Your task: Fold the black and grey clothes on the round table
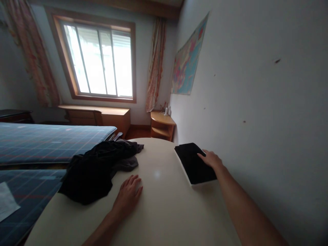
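Note:
My left hand [129, 194] lies palm down on the pale round table [159, 212], its fingers loosely spread and nothing under them that I can see. Just left of it, a crumpled black garment [89, 171] with dark grey parts is heaped over the table's left side. At the right edge, a flat rectangular thing [196, 165] has a black top and a thin white rim. On its right side is my right hand [211, 159], thumb over the black top and the other fingers at the far right edge, partly hidden.
Close on the right rises a white wall [256, 102] with a map [188, 61]. Bare beds with blue plaid mattresses [51, 141] stand to the left, a white sheet [6, 201] on the nearer one. A desk [118, 114] and a corner shelf [162, 119] are at the back.

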{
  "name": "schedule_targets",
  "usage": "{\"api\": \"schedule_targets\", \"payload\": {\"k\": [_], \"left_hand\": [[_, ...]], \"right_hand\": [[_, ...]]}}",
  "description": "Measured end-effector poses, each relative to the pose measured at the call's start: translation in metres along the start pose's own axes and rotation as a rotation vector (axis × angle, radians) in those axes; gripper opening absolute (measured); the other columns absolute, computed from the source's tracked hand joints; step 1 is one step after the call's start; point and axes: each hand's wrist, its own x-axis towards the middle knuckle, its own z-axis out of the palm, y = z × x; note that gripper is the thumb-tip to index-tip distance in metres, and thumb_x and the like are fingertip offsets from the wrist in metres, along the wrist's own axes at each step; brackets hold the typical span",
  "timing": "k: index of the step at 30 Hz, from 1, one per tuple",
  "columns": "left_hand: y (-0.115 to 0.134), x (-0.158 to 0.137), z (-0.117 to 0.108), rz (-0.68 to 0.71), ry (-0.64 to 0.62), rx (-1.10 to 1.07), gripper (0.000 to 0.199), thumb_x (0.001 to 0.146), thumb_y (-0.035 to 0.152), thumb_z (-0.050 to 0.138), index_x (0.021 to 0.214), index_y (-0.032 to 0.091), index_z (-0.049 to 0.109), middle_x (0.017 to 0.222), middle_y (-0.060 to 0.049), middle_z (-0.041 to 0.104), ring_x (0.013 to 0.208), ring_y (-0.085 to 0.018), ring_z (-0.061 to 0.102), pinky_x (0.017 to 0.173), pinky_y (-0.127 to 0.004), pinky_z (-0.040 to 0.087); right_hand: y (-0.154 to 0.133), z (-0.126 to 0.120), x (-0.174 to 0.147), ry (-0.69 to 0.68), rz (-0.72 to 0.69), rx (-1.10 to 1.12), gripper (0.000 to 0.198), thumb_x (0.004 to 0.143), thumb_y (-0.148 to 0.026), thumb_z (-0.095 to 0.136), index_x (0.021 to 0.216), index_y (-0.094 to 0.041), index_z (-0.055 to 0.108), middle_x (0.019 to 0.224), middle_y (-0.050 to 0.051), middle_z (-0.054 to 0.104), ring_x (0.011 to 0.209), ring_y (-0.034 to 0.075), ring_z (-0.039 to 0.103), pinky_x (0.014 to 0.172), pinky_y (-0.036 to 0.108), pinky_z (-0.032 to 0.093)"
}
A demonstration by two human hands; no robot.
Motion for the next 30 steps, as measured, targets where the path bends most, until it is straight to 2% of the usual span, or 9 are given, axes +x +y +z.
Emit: {"api": "schedule_targets", "payload": {"k": [3,7,11,15,19,22,24,26,30], "left_hand": [[0.002,-0.001,-0.001,-0.009,-0.016,0.025,0.037,0.091,0.031,0.05,0.124,0.021,0.063,0.14,-0.008,0.057,0.135,-0.028,0.045,0.115,-0.049,0.035],[0.005,-0.001,-0.004,0.006,-0.045,0.051,0.04,0.091,0.035,0.052,0.128,0.023,0.062,0.142,-0.008,0.055,0.138,-0.029,0.042,0.115,-0.049,0.033],[0.007,-0.001,-0.008,0.014,-0.052,0.07,0.041,0.09,0.034,0.053,0.128,0.023,0.062,0.143,-0.009,0.054,0.138,-0.029,0.042,0.115,-0.049,0.033],[0.008,0.0,-0.01,0.011,-0.057,0.072,0.04,0.091,0.033,0.053,0.128,0.022,0.063,0.143,-0.009,0.054,0.137,-0.029,0.043,0.115,-0.048,0.033],[0.007,-0.001,-0.008,0.016,-0.046,0.045,0.039,0.091,0.032,0.052,0.127,0.021,0.064,0.142,-0.01,0.055,0.137,-0.03,0.043,0.115,-0.048,0.034],[0.006,0.001,-0.005,0.016,-0.017,0.008,0.04,0.091,0.031,0.052,0.128,0.02,0.063,0.14,-0.011,0.057,0.136,-0.029,0.045,0.114,-0.047,0.036],[0.004,0.005,-0.007,0.003,0.046,-0.008,0.041,0.091,0.03,0.051,0.129,0.018,0.061,0.14,-0.011,0.056,0.134,-0.028,0.047,0.113,-0.045,0.038],[-0.001,0.009,-0.017,-0.034,0.177,0.021,0.042,0.091,0.03,0.051,0.13,0.018,0.061,0.144,-0.012,0.052,0.136,-0.029,0.044,0.114,-0.046,0.036],[-0.023,0.012,-0.053,-0.204,0.505,0.19,0.048,0.089,0.029,0.054,0.135,0.018,0.058,0.159,-0.016,0.028,0.147,-0.037,0.023,0.117,-0.056,0.025]], "right_hand": [[-0.021,-0.001,-0.009,0.052,-0.013,-0.023,0.071,0.09,-0.068,0.037,0.146,-0.025,0.047,0.149,0.016,0.044,0.131,0.04,0.045,0.103,0.059,0.036],[-0.037,0.023,-0.03,-0.089,0.006,-0.008,0.085,0.085,-0.08,0.026,0.151,-0.028,0.038,0.159,0.012,0.03,0.142,0.044,0.026,0.109,0.069,0.018],[-0.036,0.042,-0.041,-0.11,0.076,-0.059,0.087,0.085,-0.081,0.025,0.155,-0.028,0.028,0.164,0.008,0.016,0.147,0.045,0.011,0.112,0.067,0.009],[-0.048,0.035,-0.049,-0.044,0.025,-0.079,0.08,0.09,-0.071,0.033,0.153,-0.022,0.032,0.161,0.012,0.025,0.146,0.042,0.017,0.113,0.065,0.012],[-0.084,0.031,-0.082,0.064,-0.21,-0.064,0.061,0.093,-0.048,0.043,0.147,-0.018,0.044,0.156,0.012,0.037,0.145,0.032,0.025,0.116,0.055,0.016],[-0.114,0.042,-0.121,0.03,-0.381,-0.001,0.056,0.091,-0.04,0.047,0.141,-0.015,0.052,0.152,0.013,0.042,0.143,0.03,0.031,0.116,0.047,0.022],[-0.13,0.054,-0.148,-0.024,-0.451,0.039,0.056,0.092,-0.044,0.047,0.139,-0.013,0.054,0.149,0.015,0.046,0.142,0.029,0.033,0.117,0.043,0.022],[-0.14,0.068,-0.17,-0.082,-0.425,0.067,0.06,0.092,-0.05,0.046,0.142,-0.016,0.051,0.151,0.014,0.044,0.144,0.029,0.03,0.117,0.044,0.022],[-0.14,0.087,-0.197,-0.152,-0.377,0.102,0.061,0.094,-0.054,0.04,0.145,-0.021,0.047,0.157,0.01,0.036,0.147,0.03,0.025,0.118,0.051,0.018]]}}
